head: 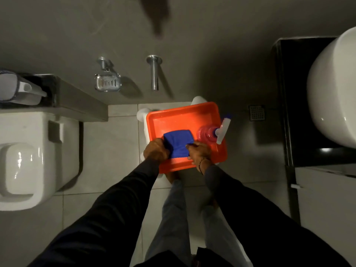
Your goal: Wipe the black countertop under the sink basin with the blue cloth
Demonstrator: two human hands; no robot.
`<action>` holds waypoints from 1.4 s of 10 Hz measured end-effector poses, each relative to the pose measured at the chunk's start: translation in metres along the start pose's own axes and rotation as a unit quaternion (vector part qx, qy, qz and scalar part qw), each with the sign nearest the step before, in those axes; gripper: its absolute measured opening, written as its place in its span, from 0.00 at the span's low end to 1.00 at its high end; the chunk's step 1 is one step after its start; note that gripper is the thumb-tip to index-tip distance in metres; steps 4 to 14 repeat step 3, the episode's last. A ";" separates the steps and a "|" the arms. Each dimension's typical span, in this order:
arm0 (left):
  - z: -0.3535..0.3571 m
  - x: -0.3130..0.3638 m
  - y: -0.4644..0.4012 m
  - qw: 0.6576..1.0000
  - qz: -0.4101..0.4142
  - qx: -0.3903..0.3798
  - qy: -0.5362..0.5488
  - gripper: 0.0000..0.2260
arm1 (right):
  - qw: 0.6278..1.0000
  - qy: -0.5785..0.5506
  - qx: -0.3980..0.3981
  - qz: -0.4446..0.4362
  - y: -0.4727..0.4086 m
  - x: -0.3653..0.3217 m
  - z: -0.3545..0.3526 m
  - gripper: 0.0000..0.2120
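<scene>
A folded blue cloth [178, 143] lies in an orange tray [173, 117] set on a white stool in front of me. My left hand [155, 149] grips the cloth's left edge and my right hand [198, 152] grips its right edge. A pink spray bottle [207, 132] with a white trigger head stands in the tray's right corner, just beyond my right hand. The black countertop [294, 89] is at the far right, with the white sink basin [333, 87] resting on it.
A white toilet [32, 157] stands to the left, with a ledge behind it. On the wall are a chrome soap holder [107, 81] and a chrome bar [154, 73]. A floor drain [257, 112] sits near the counter. My legs stand below the tray.
</scene>
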State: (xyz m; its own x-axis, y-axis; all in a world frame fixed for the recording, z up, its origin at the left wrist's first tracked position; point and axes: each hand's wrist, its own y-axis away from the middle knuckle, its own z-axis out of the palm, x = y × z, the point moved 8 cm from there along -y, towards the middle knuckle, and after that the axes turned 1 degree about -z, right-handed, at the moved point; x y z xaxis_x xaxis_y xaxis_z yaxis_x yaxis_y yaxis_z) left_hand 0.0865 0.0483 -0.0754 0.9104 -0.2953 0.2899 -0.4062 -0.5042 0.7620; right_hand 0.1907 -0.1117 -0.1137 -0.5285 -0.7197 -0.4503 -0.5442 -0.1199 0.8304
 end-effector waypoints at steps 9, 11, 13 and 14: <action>-0.022 0.012 0.036 0.997 0.009 0.053 -0.059 0.15 | 0.986 0.090 0.103 -0.093 0.044 -0.003 -0.080 0.08; -0.022 0.012 0.036 0.997 0.009 0.053 -0.059 0.15 | 0.986 0.090 0.103 -0.093 0.044 -0.003 -0.080 0.08; -0.022 0.012 0.036 0.997 0.009 0.053 -0.059 0.15 | 0.986 0.090 0.103 -0.093 0.044 -0.003 -0.080 0.08; -0.022 0.012 0.036 0.997 0.009 0.053 -0.059 0.15 | 0.986 0.090 0.103 -0.093 0.044 -0.003 -0.080 0.08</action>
